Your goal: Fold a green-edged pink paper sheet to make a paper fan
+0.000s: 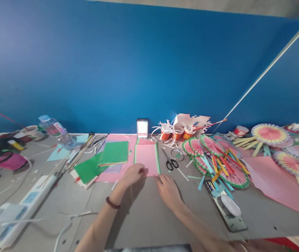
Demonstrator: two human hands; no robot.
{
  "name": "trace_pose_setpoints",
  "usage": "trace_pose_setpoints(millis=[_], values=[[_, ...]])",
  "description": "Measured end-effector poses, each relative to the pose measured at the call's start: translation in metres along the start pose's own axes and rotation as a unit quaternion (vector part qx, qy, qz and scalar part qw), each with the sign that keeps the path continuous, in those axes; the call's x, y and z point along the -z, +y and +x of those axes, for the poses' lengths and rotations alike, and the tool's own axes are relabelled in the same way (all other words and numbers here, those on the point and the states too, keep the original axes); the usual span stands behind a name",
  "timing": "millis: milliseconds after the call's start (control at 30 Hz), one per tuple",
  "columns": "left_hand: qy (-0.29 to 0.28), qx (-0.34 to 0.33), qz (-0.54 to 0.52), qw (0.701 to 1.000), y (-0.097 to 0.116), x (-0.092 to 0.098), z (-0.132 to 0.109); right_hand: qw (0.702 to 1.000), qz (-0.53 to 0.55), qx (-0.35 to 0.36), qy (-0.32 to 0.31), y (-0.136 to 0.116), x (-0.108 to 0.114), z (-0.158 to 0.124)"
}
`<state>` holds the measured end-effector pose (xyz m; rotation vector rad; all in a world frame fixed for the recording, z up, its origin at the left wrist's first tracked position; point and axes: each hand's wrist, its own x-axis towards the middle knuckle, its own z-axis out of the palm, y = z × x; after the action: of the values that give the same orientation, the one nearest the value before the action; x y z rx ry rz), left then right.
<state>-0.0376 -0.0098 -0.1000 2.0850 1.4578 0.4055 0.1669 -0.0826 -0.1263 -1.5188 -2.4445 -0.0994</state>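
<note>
A pink sheet of paper (146, 157) with green side edges lies in front of me, its far end showing narrow pleats. At its near left corner is my left hand (133, 175), fingers curled and closed on the near edge. My right hand (168, 189) is at the near right corner, thumb and fingertips closed together on the edge there. The exact grip of the fingertips is partly hidden. Black-handled scissors (172, 163) lie just right of the sheet. To its left, a stack of green paper (115, 153) rests on larger pink paper.
A phone-like screen (142, 128) stands against the blue wall. Paper cups (188, 132) with strips and pens stand behind the scissors. Pleated paper fans (235, 176) and a phone (225, 206) lie right. Left are a plastic bottle (57, 130), thin sticks (80, 154) and a power strip (31, 203).
</note>
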Motion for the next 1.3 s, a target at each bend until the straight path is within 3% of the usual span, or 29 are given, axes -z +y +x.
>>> trace_pose_setpoints(millis=[200,433,800,1300], values=[[-0.012,-0.02,0.017,1.0,0.002,0.002,-0.003,1.0,-0.029,0.008,-0.005,-0.002,0.001,0.001],[-0.021,-0.021,-0.005,1.0,0.002,0.003,-0.001,0.996,-0.037,0.05,0.064,0.0,-0.011,0.002],[-0.015,-0.019,-0.004,1.0,0.005,0.003,-0.001,0.999,-0.028,0.023,-0.019,-0.012,0.008,0.008],[-0.01,-0.014,-0.001,1.0,0.001,0.0,-0.002,0.998,-0.044,0.022,-0.032,-0.019,0.012,0.01]])
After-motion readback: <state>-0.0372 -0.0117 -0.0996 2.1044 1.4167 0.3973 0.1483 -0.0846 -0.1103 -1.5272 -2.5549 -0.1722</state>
